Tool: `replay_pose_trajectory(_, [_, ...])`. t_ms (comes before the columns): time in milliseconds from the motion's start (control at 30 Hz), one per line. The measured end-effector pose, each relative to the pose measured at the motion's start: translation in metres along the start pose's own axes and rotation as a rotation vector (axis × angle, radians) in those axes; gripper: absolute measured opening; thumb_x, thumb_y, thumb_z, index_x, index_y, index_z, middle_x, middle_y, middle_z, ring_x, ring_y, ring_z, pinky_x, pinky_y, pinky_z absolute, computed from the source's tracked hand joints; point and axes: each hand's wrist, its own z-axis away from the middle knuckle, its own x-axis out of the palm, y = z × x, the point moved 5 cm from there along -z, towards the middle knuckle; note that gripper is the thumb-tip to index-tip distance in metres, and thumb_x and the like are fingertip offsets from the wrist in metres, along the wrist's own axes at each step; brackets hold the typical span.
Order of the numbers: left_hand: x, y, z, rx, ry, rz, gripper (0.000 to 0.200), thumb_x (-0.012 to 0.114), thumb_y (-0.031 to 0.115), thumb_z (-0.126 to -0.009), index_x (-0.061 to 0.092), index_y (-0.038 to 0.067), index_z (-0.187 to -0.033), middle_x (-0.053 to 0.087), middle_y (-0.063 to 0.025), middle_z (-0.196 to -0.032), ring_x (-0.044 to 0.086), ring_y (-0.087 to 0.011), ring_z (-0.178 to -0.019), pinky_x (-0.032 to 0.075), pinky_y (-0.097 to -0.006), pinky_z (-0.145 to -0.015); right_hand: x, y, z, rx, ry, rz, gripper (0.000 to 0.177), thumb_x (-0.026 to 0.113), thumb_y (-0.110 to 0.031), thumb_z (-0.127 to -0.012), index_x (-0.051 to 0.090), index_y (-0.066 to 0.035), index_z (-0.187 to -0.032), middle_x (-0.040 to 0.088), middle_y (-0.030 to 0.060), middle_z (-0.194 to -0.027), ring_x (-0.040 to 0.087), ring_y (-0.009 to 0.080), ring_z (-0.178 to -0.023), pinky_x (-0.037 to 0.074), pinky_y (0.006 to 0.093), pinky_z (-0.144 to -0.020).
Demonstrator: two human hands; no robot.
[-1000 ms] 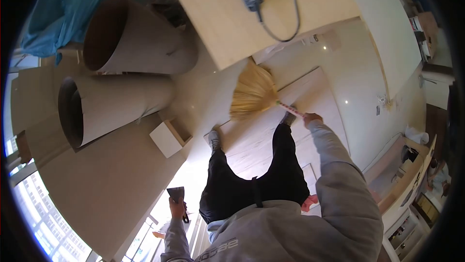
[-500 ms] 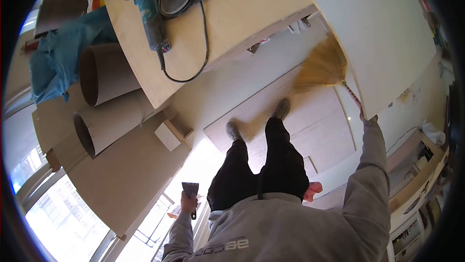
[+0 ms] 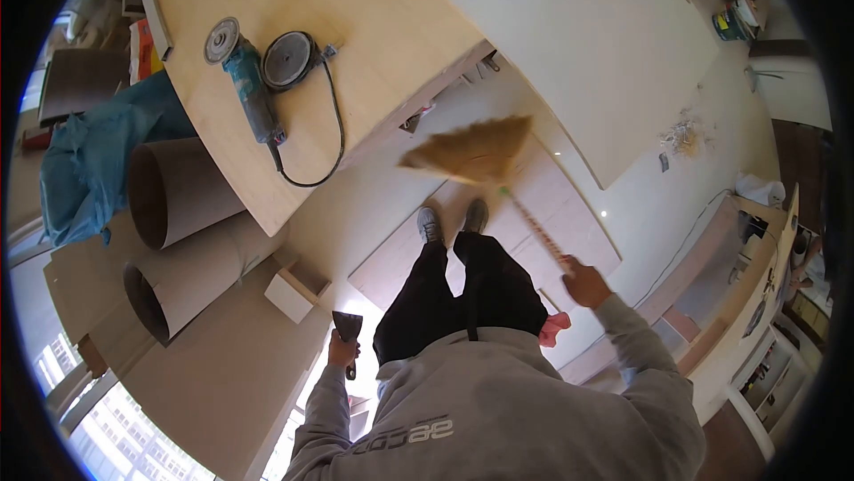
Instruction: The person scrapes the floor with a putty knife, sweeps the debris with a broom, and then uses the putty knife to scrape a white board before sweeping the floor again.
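My right hand (image 3: pixel 585 283) is closed round the handle of a straw broom (image 3: pixel 476 154). Its fanned bristles spread out ahead of my shoes, over a thin wooden board (image 3: pixel 560 214) on the floor, and look slightly blurred. Down at my left side, my left hand (image 3: pixel 342 350) grips a scraper (image 3: pixel 348 328) with a wide dark blade pointing away from me. Both my feet stand on the floor board, close together.
An angle grinder (image 3: pixel 247 90) with its cord lies on the wooden table (image 3: pixel 391 19). Rolled brown sheets (image 3: pixel 191 183) and a blue plastic bag (image 3: pixel 98 156) are at the left. A pale panel (image 3: pixel 587 45) juts in at upper right, near a debris pile (image 3: pixel 683 137).
The broom has swung left from beside the pale panel to in front of my feet. My right hand has come in closer to my body. My left hand still holds the scraper.
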Motion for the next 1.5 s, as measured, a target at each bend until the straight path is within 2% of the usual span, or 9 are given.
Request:
replay_pose_trajectory(233, [-0.023,0.022,0.015,0.014,-0.030,0.017,0.018,0.052,0.013,-0.087,0.049,-0.002,-0.095,0.060,-0.0112,-0.065,0.054,-0.0148,-0.041,0.044,-0.0261,-0.037,0.110,-0.078,-0.148,-0.158,-0.057,0.344,0.045,0.040,-0.020,-0.091,0.038,-0.024,-0.136,0.064,0.0168,-0.082,0.065,0.0313,-0.075,0.051,0.0453,-0.067])
replay_pose_trajectory(333, [-0.041,0.004,0.043,-0.061,0.079,-0.013,0.020,0.052,0.015,-0.087,0.051,-0.004,-0.093,0.059,-0.0117,-0.065,0.054,-0.0153,-0.041,0.044,-0.0264,-0.036,0.111,-0.061,-0.203,-0.042,-0.029,0.366,0.023,0.052,-0.025,-0.083,0.067,-0.011,-0.095,0.067,0.0123,-0.084,0.066,0.0289,-0.077,0.051,0.0428,-0.069])
replay_pose_trajectory(467, [-0.038,-0.030,0.060,-0.117,0.131,0.009,0.024,0.049,0.017,-0.087,0.055,-0.006,-0.086,0.059,-0.0115,-0.064,0.055,-0.0163,-0.041,0.044,-0.0287,-0.037,0.113,0.086,-0.242,0.215,-0.021,0.435,0.023,0.055,-0.027,-0.083,0.069,-0.009,-0.087,0.067,0.0123,-0.088,0.065,0.0280,-0.083,0.051,0.0414,-0.074])
replay_pose_trajectory(600, [0.010,-0.023,0.049,-0.144,0.028,-0.151,0.024,0.051,0.017,-0.086,0.056,-0.006,-0.086,0.061,-0.0112,-0.067,0.057,-0.0174,-0.047,0.045,-0.0294,-0.043,0.045,0.168,-0.198,0.276,-0.055,0.570,0.054,0.050,-0.030,-0.088,0.031,-0.031,-0.139,0.066,0.0125,-0.089,0.064,0.0305,-0.081,0.051,0.0431,-0.073])
replay_pose_trajectory(733, [0.071,0.013,0.011,-0.028,0.014,-0.005,0.029,0.053,0.026,-0.089,0.056,-0.001,-0.098,0.064,-0.0147,-0.079,0.063,-0.0201,-0.063,0.049,-0.0304,-0.051,-0.001,0.257,-0.186,0.500,0.253,0.234,0.041,0.051,-0.038,-0.084,0.056,-0.018,-0.120,0.064,0.0180,-0.103,0.060,0.0373,-0.096,0.049,0.0444,-0.084])
replay_pose_trajectory(933, [0.116,0.039,-0.149,0.102,0.098,-0.313,0.037,0.051,0.035,-0.089,0.056,-0.001,-0.096,0.063,-0.0102,-0.063,0.062,-0.0204,-0.055,0.048,-0.0315,-0.049,0.015,0.302,-0.173,0.317,0.027,0.408,0.053,0.040,-0.025,-0.088,0.029,-0.018,-0.140,0.045,0.0172,-0.133,0.050,0.0423,-0.111,0.040,0.0503,-0.094])
replay_pose_trajectory(1000, [0.128,0.071,-0.199,-0.002,0.035,-0.192,0.030,0.051,0.028,-0.089,0.056,-0.001,-0.094,0.064,-0.0140,-0.069,0.063,-0.0218,-0.056,0.050,-0.0323,-0.049,0.035,0.312,-0.163,0.188,0.452,0.242,0.051,0.043,-0.026,-0.090,0.032,-0.016,-0.139,0.062,0.0183,-0.102,0.063,0.0353,-0.082,0.051,0.0487,-0.072])
replay_pose_trajectory(1133, [0.168,0.067,-0.366,0.008,-0.045,0.093,0.023,0.048,0.021,-0.090,0.054,0.000,-0.096,0.063,-0.0160,-0.077,0.065,-0.0214,-0.065,0.052,-0.0344,-0.055,0.068,0.253,-0.170,0.614,0.112,-0.535,0.050,0.043,-0.027,-0.092,0.032,-0.019,-0.140,0.046,0.0055,-0.053,0.041,0.0148,-0.033,0.038,0.0312,-0.029])
replay_pose_trajectory(1500, [0.215,0.110,-0.639,0.011,0.132,0.099,0.055,0.047,0.055,-0.088,0.057,0.004,-0.067,0.055,-0.0054,-0.052,0.051,-0.0148,-0.040,0.040,-0.0291,-0.035,0.184,0.315,-0.294,0.666,0.408,-0.512,0.055,0.043,-0.027,-0.092,0.022,-0.025,-0.143,0.060,0.0130,-0.076,0.043,0.0154,-0.041,0.039,0.0306,-0.035])
